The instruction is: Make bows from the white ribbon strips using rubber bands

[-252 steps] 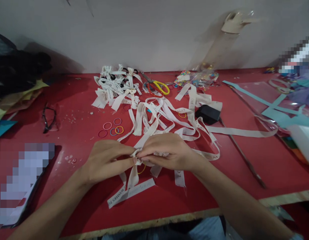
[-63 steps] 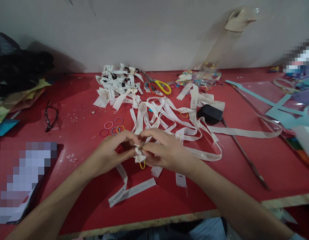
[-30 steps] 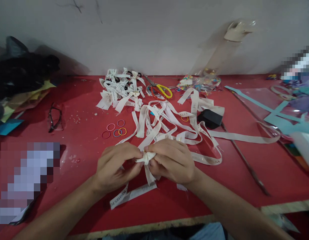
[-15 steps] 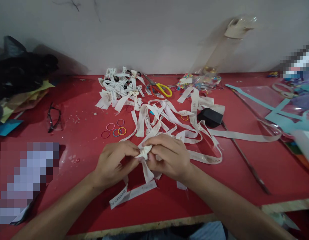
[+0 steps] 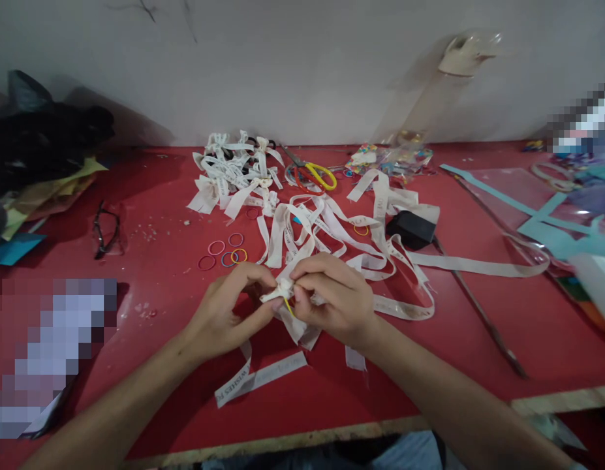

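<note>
Between my hands is a bunched white ribbon [image 5: 284,289] with a small yellow elastic band [image 5: 288,307] at its gathered part. My left hand [image 5: 226,307] pinches the bunch from the left with thumb and forefinger. From the right, my right hand [image 5: 334,294] grips it with curled fingers that partly hide it and the band. Ribbon tails hang below the fingers. A printed ribbon strip [image 5: 263,378] lies on the red table just under my hands. Several coloured elastic bands [image 5: 217,248] rest to the left, and a tangle of white ribbon [image 5: 326,228] lies behind my hands.
Farther back sit tied ribbon bows [image 5: 238,170] and scissors [image 5: 314,176] with red and yellow handles. A black object [image 5: 412,230] and a thin rod [image 5: 478,313] are on the right. Eyeglasses [image 5: 106,228] lie left on the red table [image 5: 155,391], below the wall [image 5: 282,72].
My left fingers have spread wider around the bunched ribbon and shifted slightly. The yellow elastic band now shows at the gather, where it was not visible before. The surroundings are unchanged.
</note>
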Motion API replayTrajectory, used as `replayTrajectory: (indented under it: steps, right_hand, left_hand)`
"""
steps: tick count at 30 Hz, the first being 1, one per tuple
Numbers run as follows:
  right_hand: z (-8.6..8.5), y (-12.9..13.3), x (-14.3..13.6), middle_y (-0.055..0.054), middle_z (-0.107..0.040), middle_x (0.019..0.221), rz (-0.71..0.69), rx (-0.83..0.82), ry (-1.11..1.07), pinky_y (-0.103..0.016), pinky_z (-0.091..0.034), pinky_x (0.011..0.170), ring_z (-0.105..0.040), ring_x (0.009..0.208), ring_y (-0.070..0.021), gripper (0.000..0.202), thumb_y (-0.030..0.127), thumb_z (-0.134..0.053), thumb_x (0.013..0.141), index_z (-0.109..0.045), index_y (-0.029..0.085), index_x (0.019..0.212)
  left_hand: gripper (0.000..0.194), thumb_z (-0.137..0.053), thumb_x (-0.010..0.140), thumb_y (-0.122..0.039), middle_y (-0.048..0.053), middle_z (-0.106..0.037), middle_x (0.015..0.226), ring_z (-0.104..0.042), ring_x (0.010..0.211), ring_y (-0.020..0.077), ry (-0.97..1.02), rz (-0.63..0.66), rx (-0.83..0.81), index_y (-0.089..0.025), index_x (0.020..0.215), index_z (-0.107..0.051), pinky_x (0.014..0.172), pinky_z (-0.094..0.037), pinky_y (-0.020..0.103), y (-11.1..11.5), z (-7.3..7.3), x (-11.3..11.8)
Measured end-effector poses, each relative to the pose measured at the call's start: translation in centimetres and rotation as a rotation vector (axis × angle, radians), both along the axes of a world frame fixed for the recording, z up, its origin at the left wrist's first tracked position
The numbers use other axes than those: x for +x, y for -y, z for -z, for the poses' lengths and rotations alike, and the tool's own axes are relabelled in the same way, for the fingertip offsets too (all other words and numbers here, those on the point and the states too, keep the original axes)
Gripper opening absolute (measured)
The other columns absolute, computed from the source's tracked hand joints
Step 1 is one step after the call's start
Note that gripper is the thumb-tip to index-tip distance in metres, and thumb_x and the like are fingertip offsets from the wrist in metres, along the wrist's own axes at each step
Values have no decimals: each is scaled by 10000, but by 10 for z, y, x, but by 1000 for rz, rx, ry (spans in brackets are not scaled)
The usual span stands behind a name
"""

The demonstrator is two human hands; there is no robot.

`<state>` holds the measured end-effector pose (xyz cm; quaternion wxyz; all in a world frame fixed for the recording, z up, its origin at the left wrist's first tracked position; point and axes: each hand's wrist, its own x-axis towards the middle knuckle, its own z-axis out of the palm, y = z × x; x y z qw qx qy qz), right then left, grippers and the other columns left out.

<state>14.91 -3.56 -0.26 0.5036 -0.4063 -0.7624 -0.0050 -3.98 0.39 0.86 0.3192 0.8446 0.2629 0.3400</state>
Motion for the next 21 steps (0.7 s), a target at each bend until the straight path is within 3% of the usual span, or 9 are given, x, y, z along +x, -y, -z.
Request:
replayTrajectory:
  steps: [3, 8, 11, 16, 21]
  right_hand:
    - [0, 0, 0, -34, -667, 821, -13, -17, -7, -251, -537, 696, -633, 768, -137, 123, 89, -556, 810, -589, 195, 757]
    - [-1, -1, -1, -40, -669, 812, -35, -56, -47, -250, -541, 672, -637, 751, -137, 136, 84, -541, 812, -581, 193, 740]
    - [-1, -1, -1, -39, -667, 809, -39, -59, -62, -246, -539, 658, -635, 739, -133, 143, 80, -536, 812, -572, 195, 734]
    - [0, -2, -2, -54, -672, 814, -41, -66, -62, -243, -537, 660, -641, 749, -138, 124, 91, -560, 811, -571, 182, 726]
    - [-1, -1, -3, -60, -675, 817, -51, -129, -131, -238, -524, 654, -638, 731, -130, 126, 114, -565, 821, -585, 172, 711]
  left_hand:
    - [157, -584, 890, -205, 12, -689, 838, -679, 714, 111, 15, 27, -42, -193, 1036, -528, 618, -547, 190, 0, 4, 0]
    - [187, -634, 864, -159, 6, -735, 880, -702, 740, 118, 93, -28, 161, -220, 1039, -607, 652, -558, 195, -1, 11, -3]
    - [235, -611, 866, -95, 1, -751, 940, -714, 810, 114, 57, 32, 188, -233, 1056, -616, 731, -561, 191, -2, 9, -4]
    - [254, -540, 889, -82, 28, -731, 985, -699, 862, 117, 5, 59, 126, -211, 1101, -593, 765, -552, 197, -2, 3, -3]
    - [213, -501, 928, -136, 25, -698, 998, -673, 877, 112, 11, 36, -78, -219, 1104, -587, 757, -535, 192, -2, 7, -3]
